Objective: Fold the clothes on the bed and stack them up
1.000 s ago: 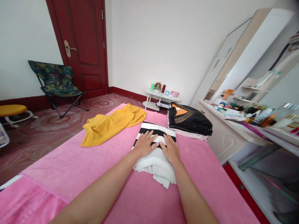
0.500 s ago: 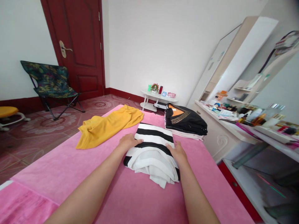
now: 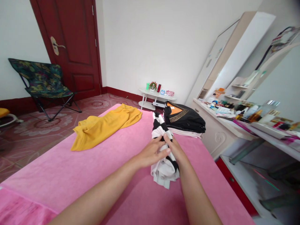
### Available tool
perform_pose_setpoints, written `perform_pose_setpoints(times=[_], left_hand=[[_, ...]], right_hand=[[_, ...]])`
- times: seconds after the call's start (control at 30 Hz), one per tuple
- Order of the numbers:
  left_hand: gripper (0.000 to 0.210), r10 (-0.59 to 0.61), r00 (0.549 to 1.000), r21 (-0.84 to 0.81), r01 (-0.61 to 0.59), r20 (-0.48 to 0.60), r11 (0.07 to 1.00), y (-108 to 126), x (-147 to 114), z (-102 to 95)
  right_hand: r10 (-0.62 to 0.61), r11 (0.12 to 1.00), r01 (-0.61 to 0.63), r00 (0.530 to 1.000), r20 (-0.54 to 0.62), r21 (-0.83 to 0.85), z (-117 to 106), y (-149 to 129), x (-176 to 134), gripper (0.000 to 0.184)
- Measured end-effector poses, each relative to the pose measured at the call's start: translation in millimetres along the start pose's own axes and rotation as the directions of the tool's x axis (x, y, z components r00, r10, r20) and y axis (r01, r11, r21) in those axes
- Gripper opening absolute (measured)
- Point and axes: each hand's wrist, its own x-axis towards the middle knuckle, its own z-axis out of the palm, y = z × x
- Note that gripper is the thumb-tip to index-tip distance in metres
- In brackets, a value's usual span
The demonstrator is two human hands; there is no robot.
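A black-and-white striped shirt point(image 3: 162, 172) lies folded into a narrow bundle on the pink bed cover point(image 3: 112, 175). My left hand point(image 3: 153, 152) grips its left side and top, the thumb pointing right across the cloth. On the right edge, my right hand point(image 3: 172, 146) clasps the same bundle, its fingertips near those of the left. Part of the shirt is covered by both hands. Beyond it and to the right sits a stack of folded clothes with a black top point(image 3: 184, 118) uppermost. A yellow garment point(image 3: 105, 126) is spread loosely at the left.
A dressing table point(image 3: 215, 115) crowded with bottles stands close on the right. Past the bed's far edge is a small white shelf table point(image 3: 157, 94) with a plant and small items. A folding chair point(image 3: 42, 82) stands by the red door point(image 3: 70, 47).
The striped shirt, flat and wide before, has been doubled over from left to right. My left hand has moved right, close to my right hand. The view has shifted slightly.
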Motion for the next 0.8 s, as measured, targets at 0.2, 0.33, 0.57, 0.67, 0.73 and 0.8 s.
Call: perform_pose_setpoints(times=[0.2,0.33,0.57,0.67,0.73,0.8], left_hand=[[0.045,0.046,0.999,-0.200,-0.039,0.028,0.979,-7.6,-0.3,24.7],[0.044,-0.084,0.996,-0.509,0.064,-0.017,0.858,-32.5,6.8,25.5],[0.028,-0.441,0.732,-0.296,0.330,-0.519,0.896,-115.3,-0.1,1.9],[0.025,-0.446,0.709,-0.253,0.368,-0.546,0.895,-137.2,-4.9,-3.2],[0.023,-0.431,0.725,-0.220,0.373,-0.537,0.901,-141.4,-5.5,-1.7],[0.020,-0.422,0.744,-0.191,0.380,-0.518,0.905,-140.0,-5.2,0.8]], right_hand=[[0.172,0.962,-0.178,0.984,0.045,0.206,-8.6,-5.6,-7.2,0.045],[0.199,0.953,-0.190,0.980,-0.016,0.236,-5.6,2.3,-4.7,0.043],[0.245,0.960,-0.216,0.955,-0.168,0.176,0.4,7.7,-5.6,0.031],[0.240,0.964,-0.207,0.948,-0.209,0.168,5.3,0.6,-8.7,0.020],[0.201,0.970,-0.164,0.955,-0.216,0.179,9.3,-6.7,-10.6,0.018],[0.146,0.974,-0.102,0.965,-0.217,0.200,12.6,-15.1,-12.2,0.019]])
